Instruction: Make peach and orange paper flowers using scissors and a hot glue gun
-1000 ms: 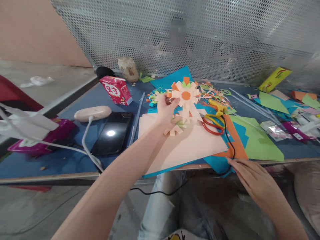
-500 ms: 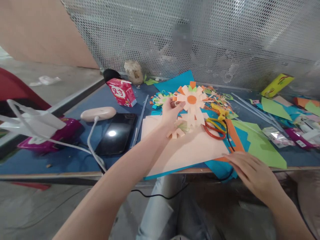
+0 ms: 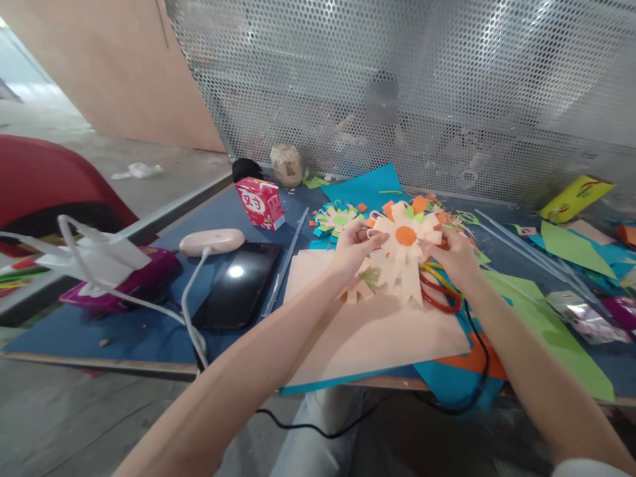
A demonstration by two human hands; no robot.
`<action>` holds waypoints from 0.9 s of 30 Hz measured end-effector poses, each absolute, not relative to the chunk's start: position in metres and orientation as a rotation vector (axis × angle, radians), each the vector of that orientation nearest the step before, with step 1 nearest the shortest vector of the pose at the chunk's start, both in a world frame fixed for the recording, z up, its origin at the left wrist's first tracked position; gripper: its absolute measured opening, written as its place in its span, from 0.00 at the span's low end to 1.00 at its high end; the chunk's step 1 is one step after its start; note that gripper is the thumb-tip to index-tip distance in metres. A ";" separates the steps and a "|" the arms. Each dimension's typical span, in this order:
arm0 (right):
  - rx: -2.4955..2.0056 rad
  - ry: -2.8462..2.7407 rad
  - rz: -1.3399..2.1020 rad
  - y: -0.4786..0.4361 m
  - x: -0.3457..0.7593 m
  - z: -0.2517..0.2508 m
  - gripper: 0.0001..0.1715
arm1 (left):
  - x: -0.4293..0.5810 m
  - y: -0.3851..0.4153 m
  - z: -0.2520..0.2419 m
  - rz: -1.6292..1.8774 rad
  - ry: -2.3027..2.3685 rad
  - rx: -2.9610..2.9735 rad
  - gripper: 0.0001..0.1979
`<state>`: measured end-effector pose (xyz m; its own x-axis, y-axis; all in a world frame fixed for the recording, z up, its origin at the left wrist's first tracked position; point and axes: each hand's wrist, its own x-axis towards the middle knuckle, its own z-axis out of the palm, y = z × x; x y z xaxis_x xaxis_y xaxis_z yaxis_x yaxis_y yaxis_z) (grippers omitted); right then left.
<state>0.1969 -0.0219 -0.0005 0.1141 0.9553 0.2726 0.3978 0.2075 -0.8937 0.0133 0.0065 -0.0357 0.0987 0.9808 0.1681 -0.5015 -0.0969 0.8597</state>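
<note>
Left hand [image 3: 354, 246] and right hand [image 3: 454, 255] pinch the paper flower [image 3: 405, 248] with closed fingers [image 3: 365, 234], seemingly just above the peach sheet [image 3: 377, 331].

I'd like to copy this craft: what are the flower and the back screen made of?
The flower looks like matte paper or thin foam: flat, cleanly cut peach petals, orange centre. The screen seems perforated sheet metal: grey sheen, regular round holes.

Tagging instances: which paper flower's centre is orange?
The large peach paper flower held by left hand and right hand; the smaller flower behind and the smaller flower below have green centres.
</note>
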 end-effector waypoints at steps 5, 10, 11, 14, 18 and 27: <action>-1.357 -1.349 0.754 -0.032 0.206 -0.013 0.17 | 0.017 0.004 -0.040 1.346 0.661 0.945 0.20; -1.341 -1.337 0.796 -0.031 0.208 -0.015 0.17 | 0.016 0.006 -0.042 1.344 0.689 0.914 0.21; -1.328 -1.343 0.795 -0.030 0.208 -0.016 0.17 | 0.015 0.006 -0.042 1.335 0.692 0.921 0.21; -1.289 -1.341 0.776 -0.031 0.206 -0.016 0.15 | 0.015 0.006 -0.042 1.293 0.699 0.982 0.23; -1.284 -1.318 0.765 -0.033 0.205 -0.014 0.15 | 0.014 0.006 -0.043 1.300 0.731 1.011 0.26; -1.286 -1.435 0.896 -0.027 0.209 -0.021 0.19 | 0.011 0.003 -0.036 1.368 0.747 1.004 0.26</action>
<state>0.2088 -0.0274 -0.0211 0.0326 0.9822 0.1848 0.2648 0.1698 -0.9492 0.0114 0.0031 -0.0357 0.0959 0.9876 0.1242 -0.4293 -0.0715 0.9003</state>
